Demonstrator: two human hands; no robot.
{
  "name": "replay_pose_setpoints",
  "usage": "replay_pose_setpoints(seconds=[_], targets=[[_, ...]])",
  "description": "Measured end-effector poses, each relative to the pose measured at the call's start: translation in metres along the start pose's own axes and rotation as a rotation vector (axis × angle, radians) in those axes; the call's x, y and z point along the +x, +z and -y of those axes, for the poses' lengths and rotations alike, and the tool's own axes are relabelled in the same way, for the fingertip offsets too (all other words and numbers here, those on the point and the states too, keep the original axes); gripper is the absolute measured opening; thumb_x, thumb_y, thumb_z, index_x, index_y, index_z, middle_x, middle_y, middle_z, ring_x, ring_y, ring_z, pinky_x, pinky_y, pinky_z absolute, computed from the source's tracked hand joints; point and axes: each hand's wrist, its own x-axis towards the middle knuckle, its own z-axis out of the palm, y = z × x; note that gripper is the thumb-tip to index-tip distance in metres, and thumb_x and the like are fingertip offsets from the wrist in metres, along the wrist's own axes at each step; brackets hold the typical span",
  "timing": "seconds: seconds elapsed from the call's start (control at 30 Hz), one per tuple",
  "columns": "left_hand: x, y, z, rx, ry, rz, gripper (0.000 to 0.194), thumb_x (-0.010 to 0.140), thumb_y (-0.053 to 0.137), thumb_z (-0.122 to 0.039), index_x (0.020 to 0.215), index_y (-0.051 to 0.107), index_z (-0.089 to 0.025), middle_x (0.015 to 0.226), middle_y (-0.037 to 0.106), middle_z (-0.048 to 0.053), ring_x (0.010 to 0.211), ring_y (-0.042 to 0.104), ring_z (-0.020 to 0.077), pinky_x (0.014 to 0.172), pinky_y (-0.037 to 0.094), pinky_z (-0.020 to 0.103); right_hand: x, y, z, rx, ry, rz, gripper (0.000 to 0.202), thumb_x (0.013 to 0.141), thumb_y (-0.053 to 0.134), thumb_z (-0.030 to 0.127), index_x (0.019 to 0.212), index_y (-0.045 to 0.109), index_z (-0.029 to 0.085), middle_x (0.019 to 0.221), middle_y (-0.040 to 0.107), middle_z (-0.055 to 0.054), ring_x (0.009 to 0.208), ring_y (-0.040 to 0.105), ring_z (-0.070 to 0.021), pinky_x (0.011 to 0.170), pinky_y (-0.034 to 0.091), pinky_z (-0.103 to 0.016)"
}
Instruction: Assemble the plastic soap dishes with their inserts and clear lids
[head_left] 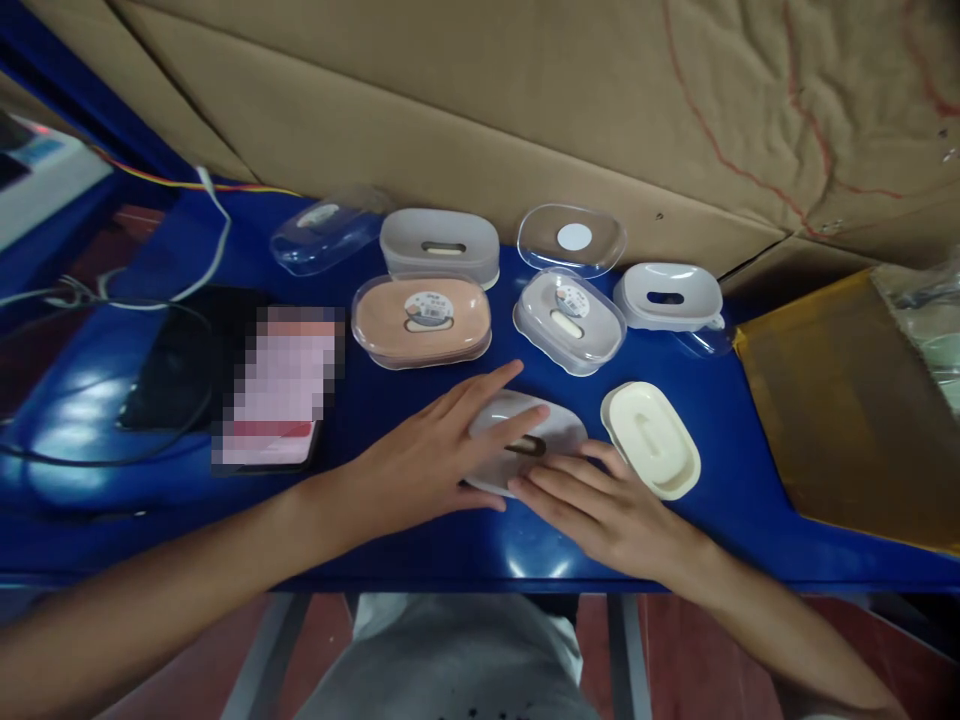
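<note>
Surface: glossy blue tabletop (724, 430), with bright reflections at left and by the near edge. Behind, brown cardboard wall (487, 110), creased and marked with red lines toward the right. Below, reddish floor (697, 650), grey table leg (634, 640), pale clothing (450, 665) at the near edge.

Work point: slotted grey case (566, 427), on the tabletop near the front, between both hands. Left hand (454, 435) over its left end, fingers splayed, one across the top beside the slot, thumb at the near side. Right hand (604, 510) at its right and near side, fingers bent onto the top. Gripping or merely resting: cannot tell for either.

Right of this, cream tray (656, 440), near the right hand. Farther back, lidded peach case (461, 315) and lidded grey case (589, 310), both labelled. Next to the wall, clear cover (326, 235), rear grey case (439, 262), stickered clear cover (536, 240), right-hand grey case (667, 315).

Right edge: taped cardboard box (817, 400), clear plastic wrapping (930, 330) beyond. Left side: phone (281, 400), screen pixelated, on or against dark object (169, 370); white cable (217, 235); yellow-red wire (187, 185); white device (60, 180) with red light in the far corner.
</note>
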Motion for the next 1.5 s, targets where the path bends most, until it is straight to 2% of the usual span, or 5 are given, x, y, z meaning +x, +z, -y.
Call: replay_pose_setpoints(seconds=[0.33, 0.57, 0.73, 1.13, 1.5], targets=[[-0.004, -0.008, 0.013, 0.122, 0.033, 0.089, 0.074, 0.101, 0.076, -0.038, 0.165, 0.041, -0.021, 0.178, 0.027, 0.023, 0.162, 0.037, 0.0412, 0.127, 0.042, 0.063, -0.003, 0.002, -0.012, 0.118, 0.03, 0.065, 0.048, 0.107, 0.052, 0.006, 0.154, 0.056, 0.016, 0.156, 0.064, -0.006, 0.149, 0.054, -0.0192, 0.131, 0.039, -0.043], [-0.004, -0.012, 0.006, 0.097, -0.011, 0.067, 0.075, 0.097, 0.078, -0.036, 0.162, 0.044, -0.02, 0.178, 0.025, 0.023, 0.16, 0.038, 0.0435, 0.127, 0.042, 0.063, -0.061, -0.045, -0.052, -0.072, 0.637, 0.208, 0.079, 0.096, 0.069, 0.07, 0.16, 0.049, 0.029, 0.157, 0.057, -0.02, 0.139, 0.06, -0.0469, 0.107, 0.054, -0.071], [-0.003, -0.02, 0.009, 0.028, -0.057, 0.033, 0.067, 0.096, 0.072, -0.031, 0.157, 0.047, -0.021, 0.165, 0.046, 0.018, 0.156, 0.044, 0.0393, 0.127, 0.043, 0.061, -0.079, -0.047, -0.059, 0.011, 0.725, 0.311, 0.082, 0.098, 0.066, 0.067, 0.169, 0.034, 0.04, 0.168, 0.047, -0.015, 0.147, 0.055, -0.0458, 0.109, 0.055, -0.068], [0.0, -0.01, -0.002, 0.181, 0.001, 0.042, 0.045, 0.094, 0.079, -0.026, 0.136, 0.062, -0.018, 0.158, 0.05, 0.023, 0.142, 0.057, 0.0415, 0.116, 0.052, 0.06, -0.048, -0.032, -0.095, -0.095, 0.667, -0.206, 0.04, 0.108, 0.052, 0.036, 0.146, 0.059, 0.029, 0.157, 0.06, -0.012, 0.145, 0.057, -0.037, 0.119, 0.044, -0.062], [0.002, -0.005, 0.004, 0.183, -0.016, 0.032, 0.049, 0.094, 0.083, -0.034, 0.136, 0.064, -0.018, 0.162, 0.048, 0.023, 0.143, 0.057, 0.0412, 0.116, 0.052, 0.058, 0.072, -0.02, -0.19, -0.084, 0.669, -0.16, 0.071, 0.098, 0.059, 0.041, 0.162, 0.04, 0.019, 0.152, 0.062, -0.02, 0.14, 0.058, -0.0387, 0.116, 0.041, -0.064]])
